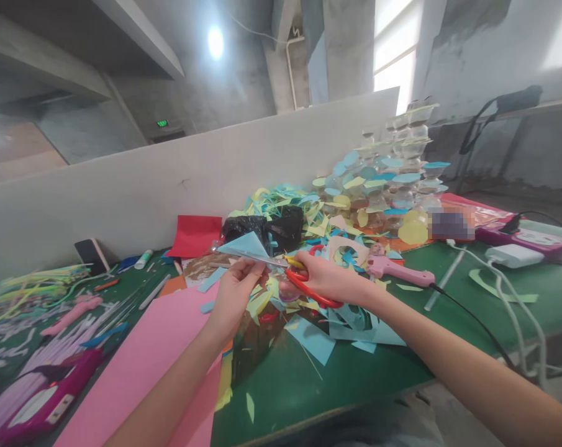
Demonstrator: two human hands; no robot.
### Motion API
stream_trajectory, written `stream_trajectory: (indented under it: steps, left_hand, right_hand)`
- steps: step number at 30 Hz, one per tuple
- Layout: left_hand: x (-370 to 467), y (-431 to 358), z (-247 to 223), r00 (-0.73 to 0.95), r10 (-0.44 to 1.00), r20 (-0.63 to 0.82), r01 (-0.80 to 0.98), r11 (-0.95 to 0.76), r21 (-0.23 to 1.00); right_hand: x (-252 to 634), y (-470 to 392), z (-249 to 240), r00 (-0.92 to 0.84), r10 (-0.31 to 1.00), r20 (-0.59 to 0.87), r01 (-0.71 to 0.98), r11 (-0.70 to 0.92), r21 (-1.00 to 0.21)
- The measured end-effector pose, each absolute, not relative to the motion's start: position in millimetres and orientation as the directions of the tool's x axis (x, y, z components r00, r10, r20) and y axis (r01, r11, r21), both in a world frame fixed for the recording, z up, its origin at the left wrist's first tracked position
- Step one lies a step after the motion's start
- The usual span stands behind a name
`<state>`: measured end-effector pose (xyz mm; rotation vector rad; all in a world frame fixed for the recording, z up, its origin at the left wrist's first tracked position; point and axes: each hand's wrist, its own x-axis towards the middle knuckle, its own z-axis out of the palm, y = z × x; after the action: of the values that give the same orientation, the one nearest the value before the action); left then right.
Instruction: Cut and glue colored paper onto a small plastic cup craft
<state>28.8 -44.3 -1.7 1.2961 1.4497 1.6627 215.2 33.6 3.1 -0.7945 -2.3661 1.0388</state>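
My right hand (pixel 325 277) is closed round the red and yellow handles of a pair of scissors (pixel 303 282), its blades pointing left. My left hand (pixel 238 292) pinches a light blue piece of paper (pixel 244 245), which stands above the fingertips. The scissor blades lie along the lower edge of this paper; whether they bite into it I cannot tell. Beneath both hands lie blue and yellow paper scraps (pixel 262 301). A sheet of pink paper (pixel 169 347) spreads under my left forearm. Nearer the table's front edge is a blue paper offcut (pixel 311 338).
Stacked clear plastic cups (pixel 408 143) with paper discs stand at the back right. A pink glue gun (pixel 399 271) and white cables (pixel 508 298) lie to the right. A black bag (pixel 285 226) holds shredded paper. Purple pipe cleaners (pixel 52 360) and a phone (pixel 92 256) are at left.
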Motion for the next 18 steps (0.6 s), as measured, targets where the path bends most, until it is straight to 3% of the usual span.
stream_trajectory:
  steps: [18]
  left_hand:
    - [27.5, -41.1, -9.8, -0.36, 0.895, 0.264, 0.171, -0.215, 0.962]
  right_hand:
    - [213.2, 34.7, -0.6, -0.753, 0.64, 0.151, 0.315, 0.553, -0.772]
